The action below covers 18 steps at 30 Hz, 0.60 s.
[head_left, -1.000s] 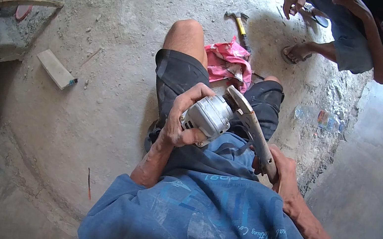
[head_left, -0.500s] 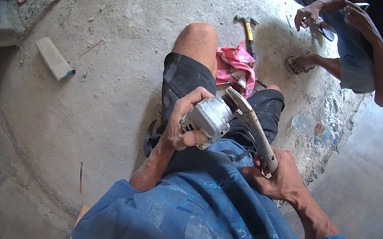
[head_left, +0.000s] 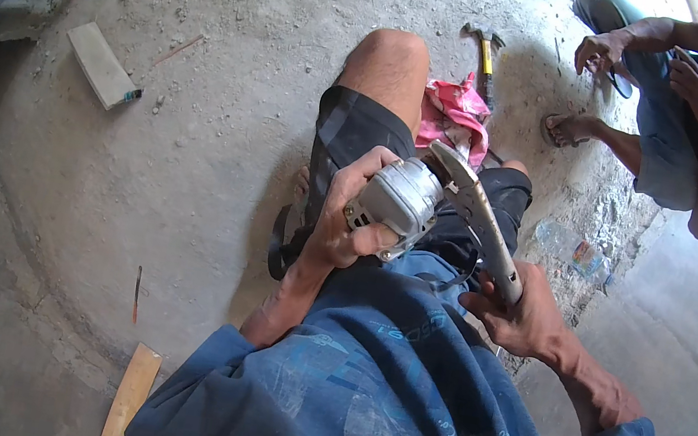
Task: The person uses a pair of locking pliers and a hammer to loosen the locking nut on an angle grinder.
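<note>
My left hand (head_left: 352, 218) is wrapped round the silver metal head of an angle grinder (head_left: 405, 198), held above my lap; the rest of the tool's body is hidden. In my right hand (head_left: 530, 312) is the lower end of a long, worn metal hand tool with holes along its side, like pliers (head_left: 490, 227). Its upper end reaches the grinder's spindle side, and I cannot tell whether the jaws grip there. Beyond my knees a pink cloth or sack (head_left: 455, 112) lies crumpled on the floor.
A yellow-and-black claw hammer (head_left: 486, 62) lies past the pink cloth. At the right another person (head_left: 658, 112) sits low, one sandalled foot near. A plastic bottle (head_left: 581, 253) lies right of my leg. A flat grey block (head_left: 102, 65) and a wood piece (head_left: 129, 398) lie left.
The view has shifted, so floor things sit differently in it; the orange hammer at the top is out of frame. Both hands keep their holds on the grinder and the metal tool.
</note>
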### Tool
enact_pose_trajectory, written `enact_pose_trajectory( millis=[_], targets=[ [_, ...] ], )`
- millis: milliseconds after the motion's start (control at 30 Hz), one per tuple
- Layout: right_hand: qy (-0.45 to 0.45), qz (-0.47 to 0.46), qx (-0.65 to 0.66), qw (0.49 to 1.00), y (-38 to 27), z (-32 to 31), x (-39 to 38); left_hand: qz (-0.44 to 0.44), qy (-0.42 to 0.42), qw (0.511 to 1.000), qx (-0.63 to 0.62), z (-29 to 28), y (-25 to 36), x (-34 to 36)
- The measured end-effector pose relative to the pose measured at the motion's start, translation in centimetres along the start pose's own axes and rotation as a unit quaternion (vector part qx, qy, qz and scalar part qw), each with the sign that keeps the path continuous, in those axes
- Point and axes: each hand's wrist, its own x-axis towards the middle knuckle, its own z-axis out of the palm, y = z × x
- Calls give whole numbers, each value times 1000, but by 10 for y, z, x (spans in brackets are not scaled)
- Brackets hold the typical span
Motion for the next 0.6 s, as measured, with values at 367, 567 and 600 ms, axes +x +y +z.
enact_pose_trajectory(
  millis=[367, 567, 600],
  targets=[
    [21, -31, -24, 999, 5, -1, 4, -28, 29, 999, 10, 3, 7, -1],
    [46, 0, -36, 998, 0, 3, -2, -12, 12, 1000, 13, 2, 5, -3],
    [47, 1, -36, 998, -1, 3, -3, -12, 10, 1000, 12, 1, 6, -2]
  ],
)
